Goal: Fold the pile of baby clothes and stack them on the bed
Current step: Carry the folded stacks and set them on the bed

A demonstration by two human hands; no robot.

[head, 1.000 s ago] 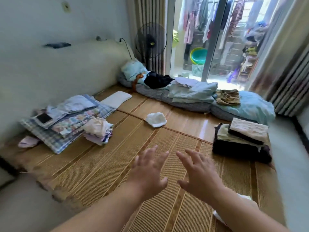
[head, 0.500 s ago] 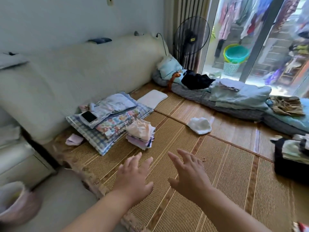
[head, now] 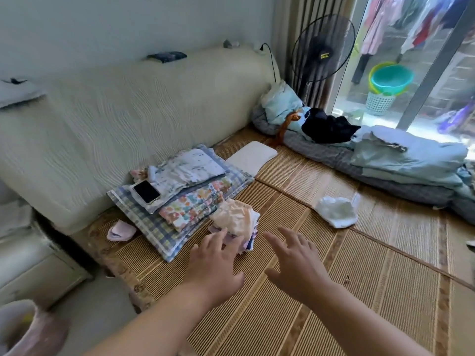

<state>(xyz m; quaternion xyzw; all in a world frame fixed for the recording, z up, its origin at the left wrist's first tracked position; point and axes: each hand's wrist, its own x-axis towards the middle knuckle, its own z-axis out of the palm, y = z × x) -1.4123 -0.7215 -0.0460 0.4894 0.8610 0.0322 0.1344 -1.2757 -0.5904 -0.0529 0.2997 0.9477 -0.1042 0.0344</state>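
A small stack of folded baby clothes (head: 237, 222), peach on top with lilac and white layers below, sits on the woven bed mat (head: 321, 291). My left hand (head: 214, 265) reaches out with spread fingers, its fingertips at the stack's near edge. To its right my right hand (head: 295, 268) hovers over the mat, fingers straight and apart, holding nothing. A loose white garment (head: 336, 211) lies crumpled on the mat further right. A small pink piece (head: 120, 231) lies at the left by the pillow.
A checked pillow (head: 151, 222) holds folded floral cloths and a phone (head: 146, 191). A cream headboard (head: 115, 119) runs behind. Rolled grey and blue bedding (head: 385, 160) lines the far side below a standing fan (head: 322, 48). A white pad (head: 253, 156) lies near it.
The view has swung left and closer to the pillow. Both hands have moved forward toward the folded stack, and the dark pile on the right has left the frame.
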